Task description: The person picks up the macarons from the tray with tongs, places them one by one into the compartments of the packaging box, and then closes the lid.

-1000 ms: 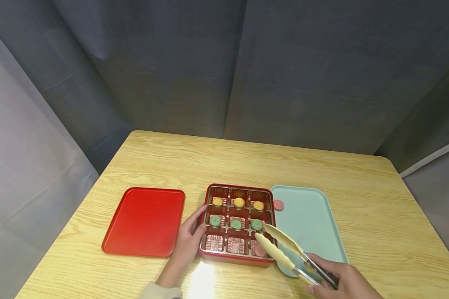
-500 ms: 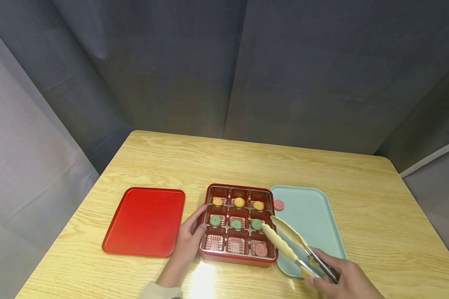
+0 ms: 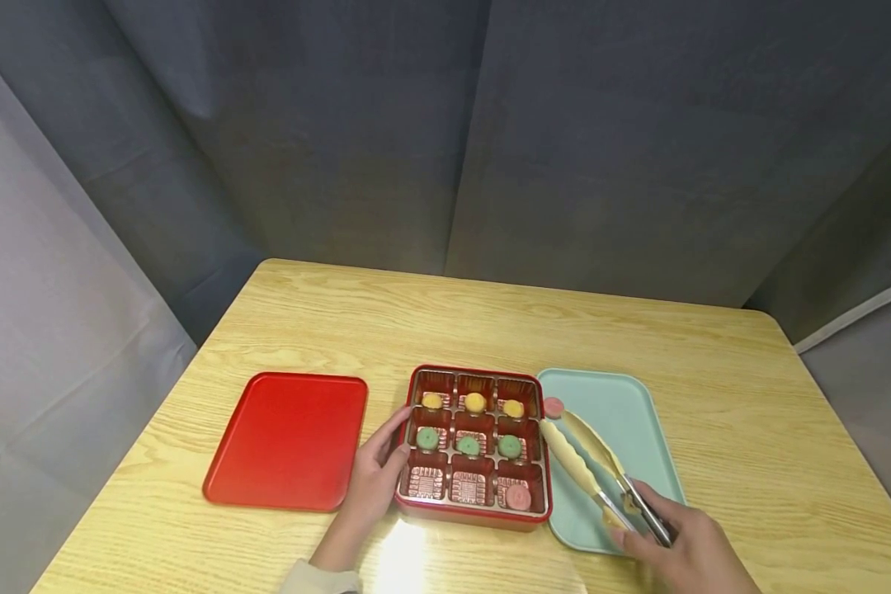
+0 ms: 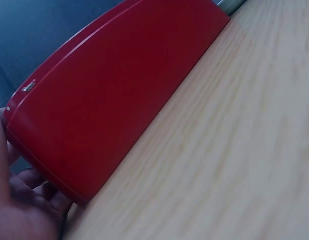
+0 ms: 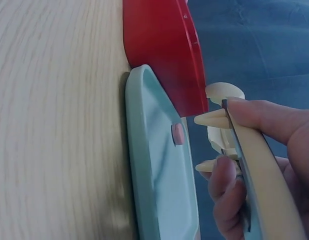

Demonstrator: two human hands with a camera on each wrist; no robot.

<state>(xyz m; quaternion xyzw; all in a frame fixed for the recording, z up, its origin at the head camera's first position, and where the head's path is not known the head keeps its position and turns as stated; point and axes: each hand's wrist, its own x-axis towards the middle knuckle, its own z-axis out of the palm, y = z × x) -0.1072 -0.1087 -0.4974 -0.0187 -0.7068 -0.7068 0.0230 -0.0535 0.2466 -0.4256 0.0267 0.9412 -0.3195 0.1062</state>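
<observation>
My left hand (image 3: 374,470) holds the left side of a red box (image 3: 475,517) fitted with a divided insert. Yellow round cakes (image 3: 475,403) sit in its back row and green ones (image 3: 469,445) in the middle row. One pink round cake (image 3: 518,497) lies in the front right compartment. My right hand (image 3: 686,544) grips tongs (image 3: 582,466) with cream tips, spread apart over the mint tray (image 3: 627,404). Those tips hang close to another pink cake (image 3: 553,407) at the tray's back left corner; the right wrist view shows nothing between them.
A red square lid-like tray (image 3: 289,441) lies left of the box on the wooden table (image 3: 386,322). The mint tray sits right against the box's right side. Dark curtains (image 3: 445,148) hang behind the table.
My right hand has drawn the tongs from the box's front right compartment, leaving the pink cake there, and moved them back and right over the mint tray. My left hand stays put.
</observation>
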